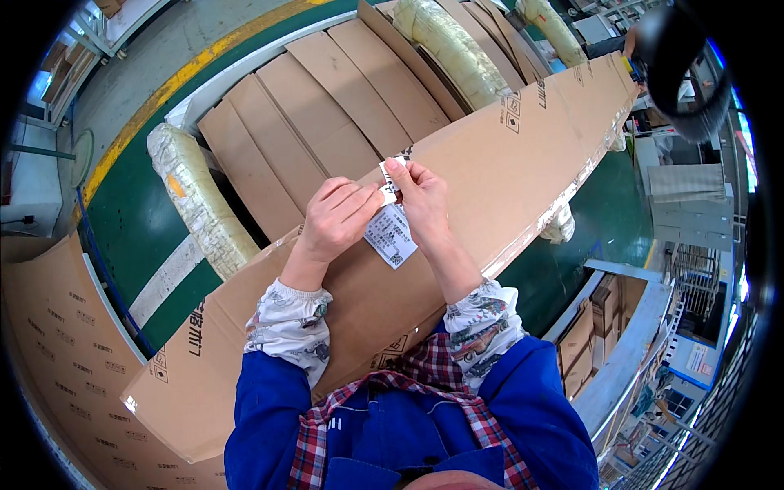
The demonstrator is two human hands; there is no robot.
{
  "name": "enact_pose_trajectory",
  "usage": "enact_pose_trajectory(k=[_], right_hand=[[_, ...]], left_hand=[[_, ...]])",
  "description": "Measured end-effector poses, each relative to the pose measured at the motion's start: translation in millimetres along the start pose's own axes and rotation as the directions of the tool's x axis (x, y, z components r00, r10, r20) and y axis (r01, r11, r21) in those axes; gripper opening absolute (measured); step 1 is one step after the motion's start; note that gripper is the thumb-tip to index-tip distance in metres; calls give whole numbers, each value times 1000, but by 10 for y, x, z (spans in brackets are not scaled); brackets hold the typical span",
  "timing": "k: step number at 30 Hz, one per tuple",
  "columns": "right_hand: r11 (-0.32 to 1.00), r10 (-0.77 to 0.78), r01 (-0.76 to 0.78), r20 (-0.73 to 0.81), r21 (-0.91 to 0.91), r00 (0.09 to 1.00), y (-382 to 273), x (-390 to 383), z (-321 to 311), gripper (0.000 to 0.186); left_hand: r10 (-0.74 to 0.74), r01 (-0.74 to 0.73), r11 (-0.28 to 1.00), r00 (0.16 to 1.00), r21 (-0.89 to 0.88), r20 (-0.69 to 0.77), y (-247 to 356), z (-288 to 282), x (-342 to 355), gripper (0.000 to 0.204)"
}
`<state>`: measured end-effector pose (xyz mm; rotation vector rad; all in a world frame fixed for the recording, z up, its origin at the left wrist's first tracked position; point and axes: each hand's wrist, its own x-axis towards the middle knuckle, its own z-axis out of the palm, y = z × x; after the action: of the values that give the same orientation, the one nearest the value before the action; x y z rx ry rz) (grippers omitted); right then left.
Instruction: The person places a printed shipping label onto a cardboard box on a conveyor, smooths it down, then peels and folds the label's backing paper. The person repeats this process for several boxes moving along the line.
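A long brown cardboard box [506, 163] lies slantwise in front of me, from the lower left to the upper right. Above its middle, my left hand [333, 222] and my right hand [425, 200] meet, fingers pinched on a small white label [387, 194]. Dark print shows on the part by my right thumb; my fingers cover the rest. Just below the hands, a larger white printed label [392, 237] lies on the box, its upper edge partly hidden. Clear tape [563, 200] runs along the box's near right edge.
Beyond the box stand several flat cartons [327, 90] packed side by side, between padded, plastic-wrapped bars [196, 196]. A printed cardboard sheet [73, 359] is at the left. A metal-framed cart [625, 327] holding cardboard stands at the right. Yellow tape [175, 82] marks the green floor.
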<state>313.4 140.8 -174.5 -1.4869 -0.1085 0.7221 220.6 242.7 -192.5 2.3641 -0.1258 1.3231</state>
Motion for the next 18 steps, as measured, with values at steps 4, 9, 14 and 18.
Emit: enact_pose_trajectory(k=[4, 9, 14, 18], right_hand=[[996, -64, 63, -16, -62, 998, -23, -25, 13, 25], [993, -82, 80, -15, -87, 997, -57, -28, 7, 25], [994, -77, 77, -3, -76, 997, -98, -61, 60, 25], [997, -51, 51, -1, -55, 999, -89, -56, 53, 25]], left_hand=[[-72, 72, 997, 997, -41, -2, -8, 5, 0, 18], [-566, 563, 720, 815, -406, 126, -35, 45, -109, 18], [-726, 686, 176, 575, -706, 377, -104, 55, -178, 28], [-766, 539, -11, 537, -842, 353, -81, 37, -90, 33]])
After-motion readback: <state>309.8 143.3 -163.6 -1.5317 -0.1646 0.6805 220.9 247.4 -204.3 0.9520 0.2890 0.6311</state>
